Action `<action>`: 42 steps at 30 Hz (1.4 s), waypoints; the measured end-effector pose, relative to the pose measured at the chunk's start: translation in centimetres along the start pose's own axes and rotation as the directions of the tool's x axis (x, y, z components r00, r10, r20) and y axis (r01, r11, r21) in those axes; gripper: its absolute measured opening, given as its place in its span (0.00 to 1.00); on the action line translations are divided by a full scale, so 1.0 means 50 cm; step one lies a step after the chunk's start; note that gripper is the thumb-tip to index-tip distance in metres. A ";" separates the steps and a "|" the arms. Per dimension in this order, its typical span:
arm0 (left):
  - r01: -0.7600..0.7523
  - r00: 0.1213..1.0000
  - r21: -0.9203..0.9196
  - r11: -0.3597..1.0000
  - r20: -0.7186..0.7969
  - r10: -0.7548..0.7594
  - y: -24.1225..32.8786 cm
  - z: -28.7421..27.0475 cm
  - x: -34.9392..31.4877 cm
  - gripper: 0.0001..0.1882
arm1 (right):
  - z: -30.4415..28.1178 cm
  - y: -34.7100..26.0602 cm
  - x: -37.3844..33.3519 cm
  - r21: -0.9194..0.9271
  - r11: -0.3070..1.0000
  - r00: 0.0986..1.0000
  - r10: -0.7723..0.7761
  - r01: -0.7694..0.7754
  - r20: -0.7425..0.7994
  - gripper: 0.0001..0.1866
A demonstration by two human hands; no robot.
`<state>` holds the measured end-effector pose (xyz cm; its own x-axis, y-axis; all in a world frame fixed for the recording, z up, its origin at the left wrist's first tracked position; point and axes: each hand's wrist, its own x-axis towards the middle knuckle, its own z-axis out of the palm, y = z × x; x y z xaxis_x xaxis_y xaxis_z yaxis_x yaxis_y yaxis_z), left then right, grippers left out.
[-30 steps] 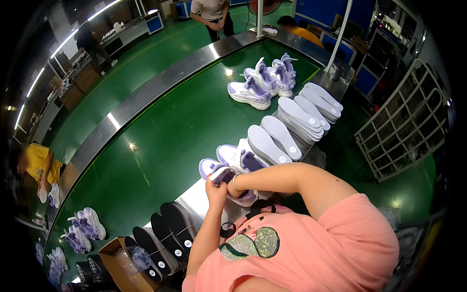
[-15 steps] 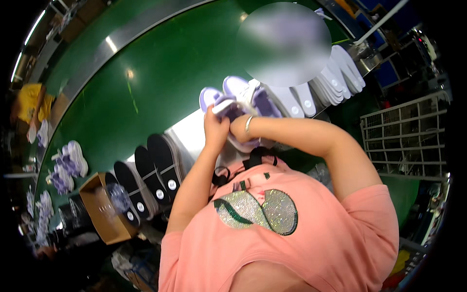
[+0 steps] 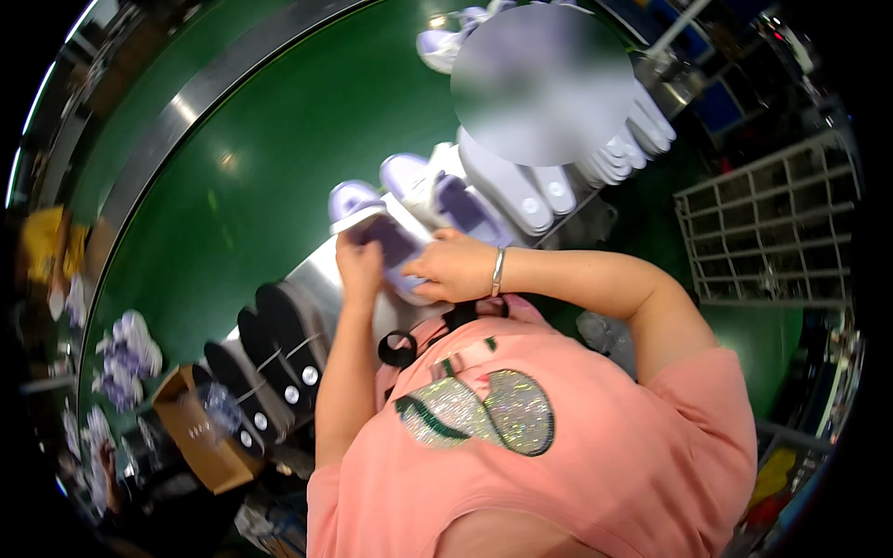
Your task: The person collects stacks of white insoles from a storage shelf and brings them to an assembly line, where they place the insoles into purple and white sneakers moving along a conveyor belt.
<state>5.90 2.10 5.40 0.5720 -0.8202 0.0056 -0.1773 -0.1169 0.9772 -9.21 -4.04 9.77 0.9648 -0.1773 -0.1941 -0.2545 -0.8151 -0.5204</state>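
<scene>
A white and lilac sneaker lies in front of me, its opening facing up toward me. My left hand grips its left side, thumb at the opening. At the right rim near the heel, my right hand, with a silver bangle at the wrist, has its fingers curled on the collar. A second white and lilac sneaker rests just right of the first, touched by neither hand. White insoles lie further right, and black insoles stand in stacks to the left of my left forearm.
The green work surface has a curved metal border. A cardboard box with clear plastic stands at lower left, near more lilac sneakers. A wire rack is at right. Another person in yellow is at far left.
My right hand has come back out of the sneaker's opening to the collar near the heel. The sneaker's opening now shows more widely. The whole view has shifted a little.
</scene>
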 end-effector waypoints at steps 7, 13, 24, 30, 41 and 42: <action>-0.276 0.847 0.651 0.708 -0.184 0.499 0.083 0.016 -0.020 0.29 | -0.118 0.273 -0.203 0.032 0.860 0.550 0.354 -0.510 -0.756 0.15; -0.553 0.826 0.147 0.820 0.220 0.518 0.206 0.172 -0.010 0.24 | -0.103 0.447 -0.342 0.108 0.482 0.203 0.548 -0.869 -0.812 0.24; 0.167 0.842 0.049 0.985 0.513 -0.168 0.158 0.582 0.204 0.31 | -0.111 0.433 -0.399 0.099 0.541 0.364 0.679 -0.835 -0.637 0.22; 0.114 0.913 0.024 0.993 0.392 -0.114 0.089 0.757 0.334 0.39 | -0.004 0.524 -0.441 0.852 0.503 -0.536 0.684 -0.144 -0.494 0.29; 0.179 0.882 0.107 0.978 0.423 -0.207 0.042 0.829 0.319 0.30 | 0.001 0.617 -0.438 0.751 0.183 -0.161 0.982 0.635 -0.103 0.37; 0.232 0.879 0.057 0.971 0.416 -0.235 0.058 0.835 0.306 0.29 | -0.002 0.632 -0.447 0.759 0.184 -0.162 0.981 0.624 -0.104 0.36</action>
<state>-19.30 -34.14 -0.54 0.2113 -0.9260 -0.3129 -0.0852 -0.3363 0.9379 -38.80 -25.89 -2.25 -0.3994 -0.8285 -0.3925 0.5055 0.1581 -0.8482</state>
